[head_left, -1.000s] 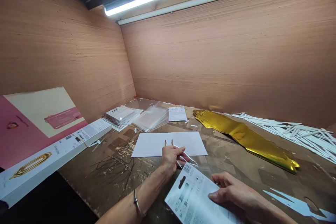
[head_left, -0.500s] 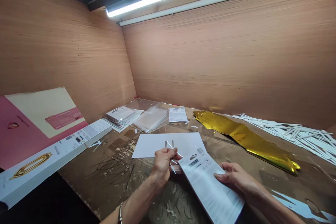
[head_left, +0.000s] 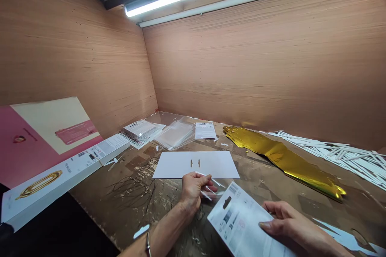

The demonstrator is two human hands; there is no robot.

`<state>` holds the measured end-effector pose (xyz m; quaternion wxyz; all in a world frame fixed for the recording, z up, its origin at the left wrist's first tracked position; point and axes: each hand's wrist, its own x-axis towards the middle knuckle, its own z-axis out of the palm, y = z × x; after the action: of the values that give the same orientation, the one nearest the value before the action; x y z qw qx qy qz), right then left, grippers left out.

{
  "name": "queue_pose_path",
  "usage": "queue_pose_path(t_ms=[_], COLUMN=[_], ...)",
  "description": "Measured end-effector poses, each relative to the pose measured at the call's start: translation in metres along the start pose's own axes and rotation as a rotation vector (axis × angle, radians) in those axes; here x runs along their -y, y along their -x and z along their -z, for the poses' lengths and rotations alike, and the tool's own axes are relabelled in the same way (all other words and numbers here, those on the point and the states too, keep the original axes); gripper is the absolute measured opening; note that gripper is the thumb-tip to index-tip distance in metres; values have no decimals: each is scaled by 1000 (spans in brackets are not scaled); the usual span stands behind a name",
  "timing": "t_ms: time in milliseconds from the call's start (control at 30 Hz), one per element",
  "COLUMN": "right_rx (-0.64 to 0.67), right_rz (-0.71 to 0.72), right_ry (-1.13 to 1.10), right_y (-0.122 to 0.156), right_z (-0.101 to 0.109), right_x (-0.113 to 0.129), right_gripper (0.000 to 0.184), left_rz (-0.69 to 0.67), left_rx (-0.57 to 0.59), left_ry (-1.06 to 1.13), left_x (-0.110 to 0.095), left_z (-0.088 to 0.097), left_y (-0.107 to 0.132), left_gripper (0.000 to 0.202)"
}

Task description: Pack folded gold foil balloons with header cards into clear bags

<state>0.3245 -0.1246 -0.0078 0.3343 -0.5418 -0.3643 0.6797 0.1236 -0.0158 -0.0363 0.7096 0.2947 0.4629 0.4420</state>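
Observation:
My left hand (head_left: 194,188) is closed, its thumb and fingers pinching a clear plastic piece (head_left: 214,189) with bright, thin edges; its full shape is hard to make out. My right hand (head_left: 285,223) grips a white printed card (head_left: 245,223) by its right side, thumb on top. That card has a hang hole near its upper end and tilts toward me, its lower part out of frame. Just beyond my left hand a blank white card (head_left: 171,164) with two hang slots lies flat on the table.
Left stand a long white printed box (head_left: 72,172) and a pink-cream carton (head_left: 27,144). Behind are packaged cards (head_left: 140,129), clear plastic sleeves (head_left: 176,133) and a small printed card (head_left: 205,130). Gold foil (head_left: 280,156) and white sticks (head_left: 340,154) lie right. A white scrap (head_left: 141,231) is near my left wrist.
My right hand has drawn the printed card down and to the right, away from my left hand. My left hand has shifted slightly right and down, uncovering the blank card's slots.

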Motion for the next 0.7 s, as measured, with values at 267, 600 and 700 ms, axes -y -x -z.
queue_pose_path(t_ms=[267, 600, 700], right_rx=[-55, -14, -28], right_rz=[-72, -97, -87], right_ry=[105, 113, 141], right_y=[-6, -8, -5], right_z=[-19, -15, -11], right_x=[-7, -17, -23], right_gripper=[23, 23, 24], left_rz=[6, 66, 61], left_rx=[-14, 75, 55], left_ry=[-10, 41, -2], left_x=[0, -2, 1], left_z=[-5, 5, 7], left_y=[1, 13, 9], left_gripper=[31, 20, 19])
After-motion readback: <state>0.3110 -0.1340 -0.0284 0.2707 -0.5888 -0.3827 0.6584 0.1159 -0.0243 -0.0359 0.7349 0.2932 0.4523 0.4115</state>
